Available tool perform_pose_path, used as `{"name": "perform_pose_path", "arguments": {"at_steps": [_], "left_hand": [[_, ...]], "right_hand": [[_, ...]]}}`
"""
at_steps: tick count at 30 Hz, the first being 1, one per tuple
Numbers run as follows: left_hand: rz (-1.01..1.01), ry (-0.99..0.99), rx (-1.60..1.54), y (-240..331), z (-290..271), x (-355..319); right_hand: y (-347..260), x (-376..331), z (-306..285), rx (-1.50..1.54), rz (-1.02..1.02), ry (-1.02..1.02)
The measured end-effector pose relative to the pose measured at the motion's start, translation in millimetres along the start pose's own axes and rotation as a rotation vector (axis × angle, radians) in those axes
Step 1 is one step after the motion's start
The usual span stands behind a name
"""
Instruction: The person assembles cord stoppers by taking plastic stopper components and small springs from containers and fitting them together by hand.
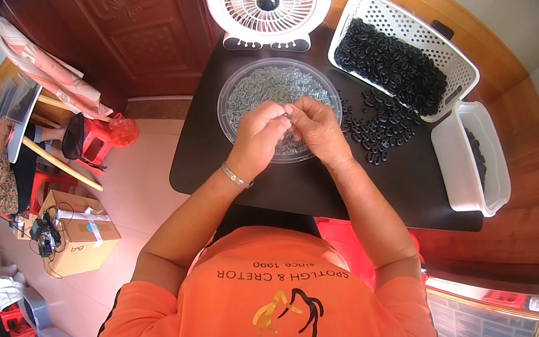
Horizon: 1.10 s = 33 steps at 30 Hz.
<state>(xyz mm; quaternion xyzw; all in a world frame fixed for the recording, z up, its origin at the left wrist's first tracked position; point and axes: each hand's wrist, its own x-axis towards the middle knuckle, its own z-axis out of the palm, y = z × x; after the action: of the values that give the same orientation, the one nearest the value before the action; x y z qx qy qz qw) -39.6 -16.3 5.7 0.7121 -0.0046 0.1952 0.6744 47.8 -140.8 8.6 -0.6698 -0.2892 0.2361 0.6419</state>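
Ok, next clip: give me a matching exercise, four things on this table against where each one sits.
Things:
1. white fan
2. round clear tray of small grey pieces
3. white mesh basket of black pieces
4. white rectangular tub

Places:
A. right edge of the table, nearest the person
B. far edge, left of the basket
C. far right corner, tipped toward the table
D. middle of the table, under both hands

Pairs: 1-B, 2-D, 3-C, 4-A

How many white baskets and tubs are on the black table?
2. A white basket, full of black rings, stands tilted at the back right. A white tub sits just right of it at the table edge. None seem hidden.
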Motion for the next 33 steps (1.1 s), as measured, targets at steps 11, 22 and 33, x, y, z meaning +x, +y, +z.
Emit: {"name": "perform_pose_path", "arguments": {"at_steps": [11,22,33], "left_hand": [[0.253,-0.079,0.305,-3.6,1.1,5.7],[0.001,-0.105,0.015,-5.7,-6.6,3.3],[-0.323,-0.057,-0.417,-3.0,-15.4,8.9]], "right_hand": [[3.0,2.8,-5.4,-0.244,-0.056,0.080],[-0.8,1.1,-13.9,0.002,0.032,-0.157],[-5.7,-2.2,-9.7,-0.008,-0.011,-0.138]]}}
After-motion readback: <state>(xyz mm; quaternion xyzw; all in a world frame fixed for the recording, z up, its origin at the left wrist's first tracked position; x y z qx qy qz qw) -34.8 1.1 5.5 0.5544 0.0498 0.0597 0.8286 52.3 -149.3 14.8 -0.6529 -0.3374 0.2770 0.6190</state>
